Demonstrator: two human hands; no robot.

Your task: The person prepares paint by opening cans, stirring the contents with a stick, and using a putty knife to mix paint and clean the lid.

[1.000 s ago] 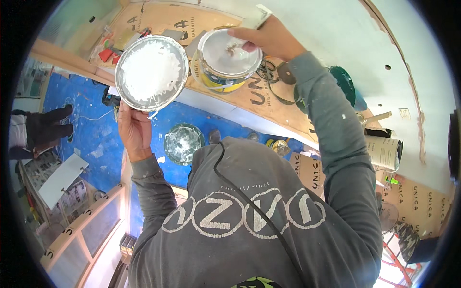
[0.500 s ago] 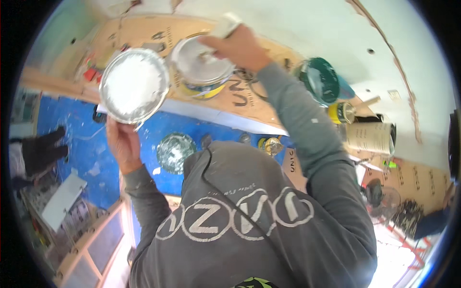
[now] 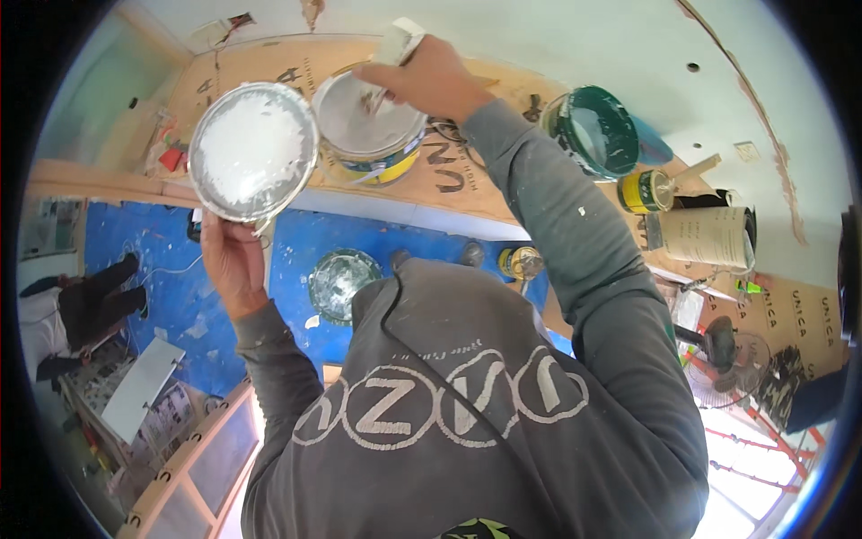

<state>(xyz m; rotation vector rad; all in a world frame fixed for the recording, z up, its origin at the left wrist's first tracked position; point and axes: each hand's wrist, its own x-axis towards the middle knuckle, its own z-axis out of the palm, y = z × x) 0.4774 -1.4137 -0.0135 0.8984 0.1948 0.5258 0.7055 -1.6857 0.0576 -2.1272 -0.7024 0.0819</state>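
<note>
My left hand [image 3: 235, 265] is closed under the near rim of a round, metal-edged lid or pan [image 3: 254, 153], holding it up tilted. White paste is smeared thickly across its face. My right hand [image 3: 426, 76] grips a white-coated flat tool, apparently a putty knife [image 3: 400, 40], over the far side of an open bucket [image 3: 370, 166]. Pale grey-white material lies inside this bucket, which has a yellow and dark band outside. My right fingers partly hide the tool's handle and the bucket's far rim.
The bucket stands on a cardboard-covered ledge [image 3: 449, 184]. To its right are a dark green bucket [image 3: 620, 130], a yellow can [image 3: 636, 193] and a paper roll [image 3: 705, 238]. Below lie a blue floor covering [image 3: 193, 310] and a white-smeared bucket [image 3: 341, 283]. Another person [image 3: 76, 310] is at far left.
The putty knife and my right hand have shifted slightly left and up. My left hand still holds the lid or pan, almost in place. The whole view has moved a little.
</note>
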